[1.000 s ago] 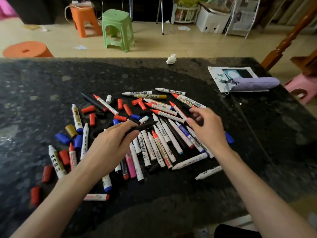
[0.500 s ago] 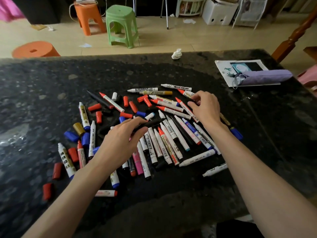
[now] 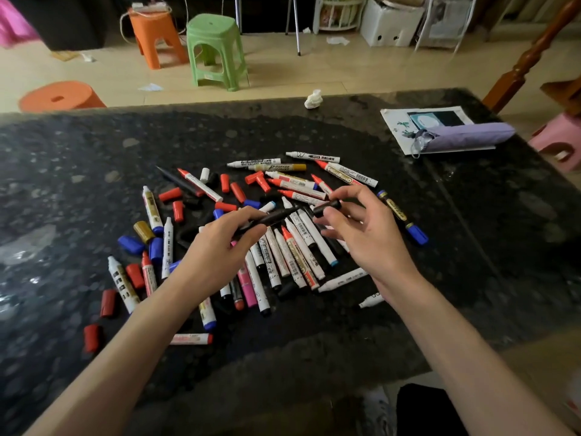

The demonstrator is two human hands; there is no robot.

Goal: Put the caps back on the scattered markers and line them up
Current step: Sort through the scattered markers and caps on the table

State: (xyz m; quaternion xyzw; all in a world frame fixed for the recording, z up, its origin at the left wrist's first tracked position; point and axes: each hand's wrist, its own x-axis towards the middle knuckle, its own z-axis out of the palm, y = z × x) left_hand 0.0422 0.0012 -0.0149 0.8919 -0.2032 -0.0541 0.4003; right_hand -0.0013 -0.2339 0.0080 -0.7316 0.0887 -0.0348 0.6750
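While left hand [image 3: 217,247] grips black marker [image 3: 274,216] | right hand [image 3: 361,236] pinches black cap [image 3: 327,206] | purple pouch [image 3: 465,136]: contents hidden

Setting: domestic room, lived-in. Dark speckled stone table [image 3: 94,184]. Beyond its far edge: beige tile floor [image 3: 345,70] with paper scraps, green plastic stool [image 3: 217,51], orange plastic stool [image 3: 157,36], white cardboard box [image 3: 390,23]. Off the table's far right corner: turned wooden post [image 3: 531,55], pink stool [image 3: 556,143].
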